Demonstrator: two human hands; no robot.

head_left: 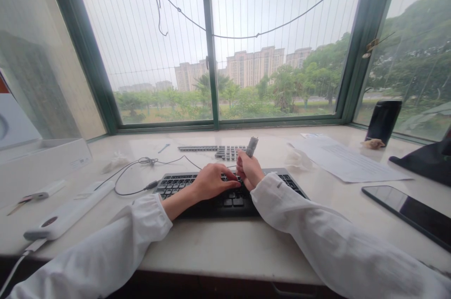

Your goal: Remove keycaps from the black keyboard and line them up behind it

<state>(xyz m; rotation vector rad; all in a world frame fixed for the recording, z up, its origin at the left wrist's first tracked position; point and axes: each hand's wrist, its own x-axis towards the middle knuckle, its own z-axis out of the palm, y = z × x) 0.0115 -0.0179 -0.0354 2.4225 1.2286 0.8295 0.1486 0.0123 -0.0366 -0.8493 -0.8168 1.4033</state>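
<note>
At the near edge of the worktop, I see two white sleeves reaching in from left and right. Just beyond, at the middle of the worktop, lies the black keyboard, with both my hands over it. My left hand rests on its keys, thumb and forefinger curved with a gap showing between them; I cannot tell whether their tips pinch anything. My right hand is just beside it, its fingers wrapped around a grey stick that points up, tilted slightly right; the lower end is hidden from me.

On the near left I have a white power strip with a white lead at its near end; on the near right, a dark phone lies flat. A dark cable loops left of the keyboard. Past its far side, loose keys lie in rows, with a printed paper to their right. Beyond the window I make out trees and tall buildings.
</note>
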